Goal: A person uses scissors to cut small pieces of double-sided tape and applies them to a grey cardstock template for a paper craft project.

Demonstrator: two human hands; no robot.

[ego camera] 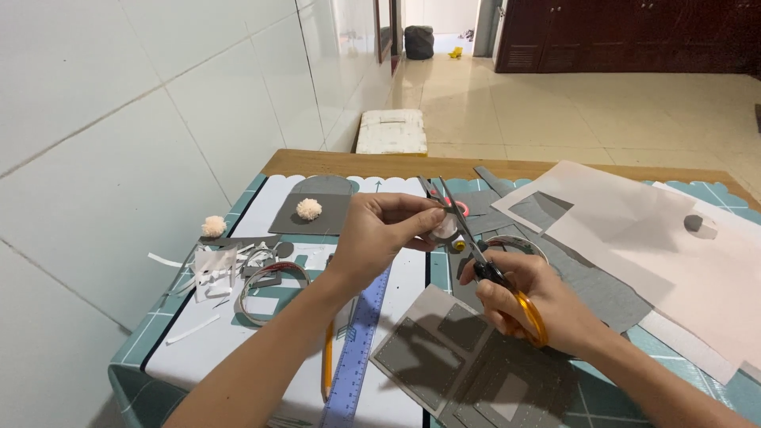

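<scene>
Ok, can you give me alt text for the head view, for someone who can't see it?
The right hand works orange-handled scissors on a small pale piece pinched in the left hand, above a craft table. Grey felt sheets, a blue ruler, a pencil and two pompoms lie around them.

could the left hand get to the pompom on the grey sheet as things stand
Probably yes, once it lets go. The left hand pinches a small white piece at the scissors, and the pompom lies uncovered on the grey sheet just beyond it, with nothing between.
</scene>
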